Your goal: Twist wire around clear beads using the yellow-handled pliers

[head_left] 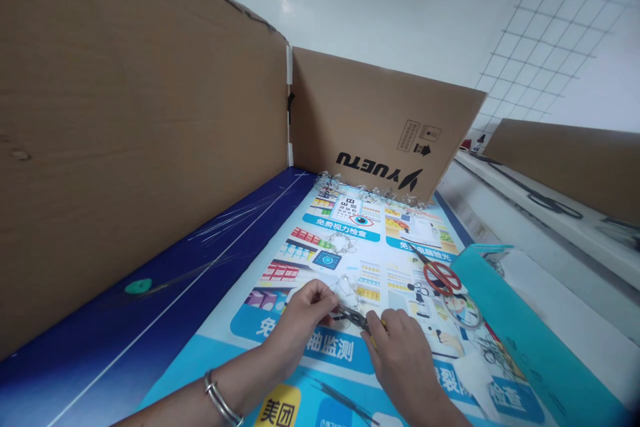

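while the curled left hand [299, 320] pinches thin wire [347, 291] just beside the dark pliers [353, 319] gripped in the closed right hand [400, 355], working close over the printed poster [345, 353] keeps the bend steady.

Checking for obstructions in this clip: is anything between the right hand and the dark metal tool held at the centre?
Nothing visible is: the right hand is right against the dark metal tool, with no object between them. A tangle of thin wire lies just beyond the tool, not in the way.
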`<state>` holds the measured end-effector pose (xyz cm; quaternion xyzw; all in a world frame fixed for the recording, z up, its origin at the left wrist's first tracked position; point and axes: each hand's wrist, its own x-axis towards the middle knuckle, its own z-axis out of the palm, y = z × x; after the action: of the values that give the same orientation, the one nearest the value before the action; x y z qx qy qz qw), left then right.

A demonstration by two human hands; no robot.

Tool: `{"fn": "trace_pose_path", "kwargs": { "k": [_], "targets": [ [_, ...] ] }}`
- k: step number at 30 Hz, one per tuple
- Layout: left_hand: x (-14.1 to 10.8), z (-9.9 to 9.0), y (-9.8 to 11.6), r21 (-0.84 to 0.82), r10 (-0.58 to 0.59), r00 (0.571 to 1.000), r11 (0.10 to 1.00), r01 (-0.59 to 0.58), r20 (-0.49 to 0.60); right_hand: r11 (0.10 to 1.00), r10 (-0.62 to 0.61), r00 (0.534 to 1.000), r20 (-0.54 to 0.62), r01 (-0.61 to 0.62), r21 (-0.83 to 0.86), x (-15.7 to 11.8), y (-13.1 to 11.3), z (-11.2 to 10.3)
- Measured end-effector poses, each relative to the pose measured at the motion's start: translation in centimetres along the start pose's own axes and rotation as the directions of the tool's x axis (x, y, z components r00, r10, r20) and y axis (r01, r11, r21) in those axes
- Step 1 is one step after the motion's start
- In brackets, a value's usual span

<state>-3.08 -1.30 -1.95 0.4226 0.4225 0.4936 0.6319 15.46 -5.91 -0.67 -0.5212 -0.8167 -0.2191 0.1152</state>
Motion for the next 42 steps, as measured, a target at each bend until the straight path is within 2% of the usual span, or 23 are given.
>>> {"fn": "trace_pose_path", "kwargs": {
  "k": [27, 35, 42],
  "targets": [
    [-0.5, 0.3, 0.9, 0.070, -0.014, 0.999, 0.997, 0.012, 0.033, 0.999, 0.019, 0.999, 0.028, -0.020, 0.042, -0.3, -0.3, 0.2],
    [-0.5, 0.3, 1.1, 0.066, -0.020, 0.999, 0.998, 0.017, 0.041, 0.995, 0.041, 0.996, 0.082, -0.048, 0.088, -0.5, -0.3, 0.2],
    [-0.1, 0.0, 0.5, 0.058, 0.000, 1.000, 0.998, -0.002, 0.029, 0.952, 0.089, 0.975, 0.203, -0.143, 0.269, -0.1, 0.0, 0.2]
  ]
}}
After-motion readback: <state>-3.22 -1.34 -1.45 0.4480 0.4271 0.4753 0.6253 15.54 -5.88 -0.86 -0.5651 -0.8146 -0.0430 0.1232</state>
